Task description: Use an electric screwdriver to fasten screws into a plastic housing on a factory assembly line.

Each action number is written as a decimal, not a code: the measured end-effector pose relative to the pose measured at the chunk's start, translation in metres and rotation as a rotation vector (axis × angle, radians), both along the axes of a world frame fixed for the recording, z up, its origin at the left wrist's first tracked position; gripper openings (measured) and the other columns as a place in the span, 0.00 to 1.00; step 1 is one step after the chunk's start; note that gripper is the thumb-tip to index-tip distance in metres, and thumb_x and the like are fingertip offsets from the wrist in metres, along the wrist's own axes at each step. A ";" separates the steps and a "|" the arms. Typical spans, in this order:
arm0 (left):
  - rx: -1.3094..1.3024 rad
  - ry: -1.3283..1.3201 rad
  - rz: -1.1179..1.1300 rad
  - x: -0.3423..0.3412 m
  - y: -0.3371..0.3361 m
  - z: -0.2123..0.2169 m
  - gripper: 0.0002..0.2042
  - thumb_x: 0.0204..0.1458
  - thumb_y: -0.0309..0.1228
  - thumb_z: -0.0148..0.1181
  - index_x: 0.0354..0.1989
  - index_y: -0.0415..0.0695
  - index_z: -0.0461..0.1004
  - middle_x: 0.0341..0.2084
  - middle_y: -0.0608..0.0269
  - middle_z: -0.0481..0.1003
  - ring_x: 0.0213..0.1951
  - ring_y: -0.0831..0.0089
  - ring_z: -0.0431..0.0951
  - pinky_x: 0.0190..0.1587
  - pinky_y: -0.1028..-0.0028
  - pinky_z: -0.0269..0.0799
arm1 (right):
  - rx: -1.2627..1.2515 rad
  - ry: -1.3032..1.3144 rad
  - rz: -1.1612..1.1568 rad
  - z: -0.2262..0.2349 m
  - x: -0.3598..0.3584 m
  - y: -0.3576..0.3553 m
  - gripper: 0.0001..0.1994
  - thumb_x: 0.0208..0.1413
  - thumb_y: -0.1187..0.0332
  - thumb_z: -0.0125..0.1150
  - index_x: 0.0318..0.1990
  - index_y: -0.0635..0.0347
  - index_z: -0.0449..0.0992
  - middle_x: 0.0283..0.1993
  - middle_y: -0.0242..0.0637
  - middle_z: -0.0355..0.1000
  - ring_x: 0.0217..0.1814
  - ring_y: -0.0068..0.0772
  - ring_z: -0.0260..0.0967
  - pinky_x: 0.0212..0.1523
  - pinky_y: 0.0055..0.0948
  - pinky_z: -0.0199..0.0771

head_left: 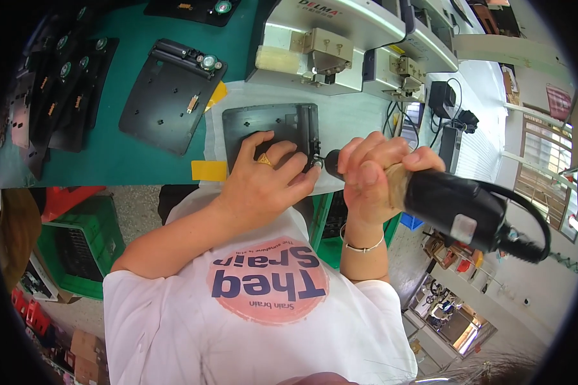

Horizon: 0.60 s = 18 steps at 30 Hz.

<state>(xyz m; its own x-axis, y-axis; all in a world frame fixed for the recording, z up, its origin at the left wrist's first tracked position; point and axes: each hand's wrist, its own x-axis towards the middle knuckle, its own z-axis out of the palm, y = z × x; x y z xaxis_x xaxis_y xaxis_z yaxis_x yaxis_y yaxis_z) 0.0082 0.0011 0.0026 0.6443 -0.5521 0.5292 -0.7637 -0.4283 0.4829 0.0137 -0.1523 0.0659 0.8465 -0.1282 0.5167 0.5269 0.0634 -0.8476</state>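
At the centre of the frame, your left hand [263,176] presses flat on the dark plate [270,131] while your right hand [372,173] grips the electric screwdriver [449,205], mid-fastening, so keep the tip square.

The electric screwdriver [456,205] tip is hidden behind the hands, which cover the dark plate's [263,125] near edge.

Matt black plastic panel [270,128], glossy screwdriver [456,202]

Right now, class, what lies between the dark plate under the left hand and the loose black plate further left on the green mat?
In the head view, between the dark plate and the loose black plate lies a yellow tab on the green mat.
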 end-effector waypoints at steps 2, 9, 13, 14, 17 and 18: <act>0.006 0.000 0.007 0.000 -0.001 0.002 0.12 0.42 0.30 0.58 0.38 0.50 0.76 0.33 0.66 0.71 0.42 0.66 0.73 0.53 0.54 0.63 | -0.057 -0.017 -0.029 0.001 -0.001 0.000 0.20 0.54 0.75 0.64 0.46 0.49 0.57 0.23 0.29 0.62 0.19 0.25 0.58 0.20 0.29 0.67; 0.054 -0.027 0.035 -0.004 -0.003 0.002 0.15 0.38 0.29 0.59 0.39 0.55 0.77 0.38 0.66 0.71 0.45 0.66 0.71 0.52 0.57 0.64 | 0.173 0.121 0.061 0.012 0.016 -0.018 0.28 0.49 0.83 0.62 0.55 0.55 0.57 0.24 0.32 0.65 0.21 0.28 0.62 0.25 0.33 0.72; 0.059 -0.049 0.032 -0.006 -0.003 0.002 0.15 0.39 0.29 0.60 0.39 0.56 0.77 0.37 0.66 0.70 0.45 0.66 0.71 0.52 0.57 0.64 | 0.369 -0.222 -0.036 0.046 0.043 -0.008 0.29 0.55 0.77 0.57 0.62 0.52 0.52 0.23 0.31 0.61 0.22 0.27 0.60 0.23 0.33 0.70; 0.063 -0.056 0.034 -0.006 -0.002 0.002 0.15 0.39 0.29 0.60 0.39 0.56 0.77 0.37 0.66 0.70 0.45 0.66 0.71 0.52 0.57 0.64 | 0.347 -0.271 -0.029 0.051 0.050 -0.003 0.29 0.55 0.77 0.57 0.62 0.51 0.52 0.23 0.32 0.61 0.22 0.27 0.60 0.23 0.32 0.70; 0.052 -0.054 0.035 -0.006 -0.002 0.001 0.15 0.39 0.29 0.60 0.39 0.57 0.77 0.37 0.66 0.70 0.45 0.67 0.71 0.52 0.57 0.64 | 0.277 -0.327 0.001 0.051 0.070 0.008 0.28 0.55 0.79 0.57 0.61 0.53 0.52 0.24 0.32 0.63 0.22 0.27 0.60 0.24 0.31 0.72; 0.048 -0.051 0.041 -0.006 -0.002 0.000 0.15 0.39 0.29 0.60 0.39 0.57 0.77 0.37 0.67 0.70 0.45 0.67 0.71 0.52 0.57 0.64 | 0.211 -0.334 0.011 0.047 0.075 0.010 0.28 0.55 0.80 0.57 0.61 0.55 0.52 0.24 0.33 0.64 0.21 0.26 0.60 0.25 0.31 0.73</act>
<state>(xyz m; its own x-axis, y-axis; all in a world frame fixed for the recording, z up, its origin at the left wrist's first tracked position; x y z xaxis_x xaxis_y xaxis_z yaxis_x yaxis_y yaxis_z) 0.0026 -0.0011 0.0028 0.6398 -0.5514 0.5353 -0.7681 -0.4815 0.4220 0.0888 -0.1422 0.1127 0.6379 -0.2528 0.7274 0.7700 0.2248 -0.5971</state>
